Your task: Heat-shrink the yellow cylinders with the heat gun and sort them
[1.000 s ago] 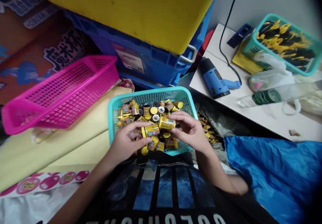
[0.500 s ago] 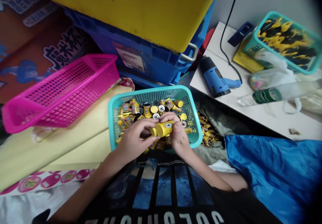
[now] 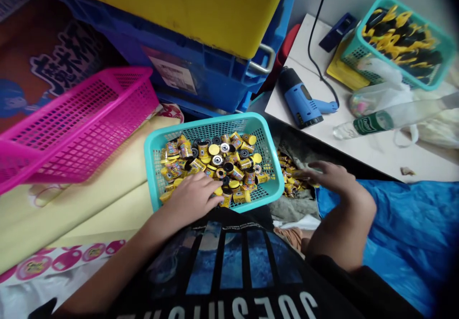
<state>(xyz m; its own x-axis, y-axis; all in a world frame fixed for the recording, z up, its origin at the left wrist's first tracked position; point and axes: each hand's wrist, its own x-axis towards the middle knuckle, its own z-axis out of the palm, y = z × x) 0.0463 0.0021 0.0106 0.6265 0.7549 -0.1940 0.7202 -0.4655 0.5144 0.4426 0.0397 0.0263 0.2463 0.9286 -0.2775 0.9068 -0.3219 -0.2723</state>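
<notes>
In the teal basket [image 3: 272, 185] in front of me lie several small yellow canisters [image 3: 202, 150] with printed labels, black ends and yellow caps, mixed with black and white ringed discs [image 3: 217, 160]. My left hand [image 3: 191, 197] rests low over the basket's near left part. Between its thumb and forefinger shows a yellow cap [image 3: 218, 191]; whether a canister is under it is hidden. Beyond the basket's right side, my right hand [image 3: 333, 180] is stretched out, slightly blurred, fingers extended above a heap of yellow canisters [image 3: 289, 180]. No canister shows clearly in it.
A pink basket [image 3: 107, 132] stands at left on pale yellow sheets. Blue crates [image 3: 222, 80] with a yellow one on top rise ahead. On the white table [image 3: 380, 161] at right are a blue heat gun [image 3: 301, 101], a plastic bottle [image 3: 373, 123] and another teal basket [image 3: 439, 77].
Both hands were together over the basket around a yellow canister. They have parted: my right hand moved right to the heap, my left lowered toward the basket's contents. The view shifted slightly.
</notes>
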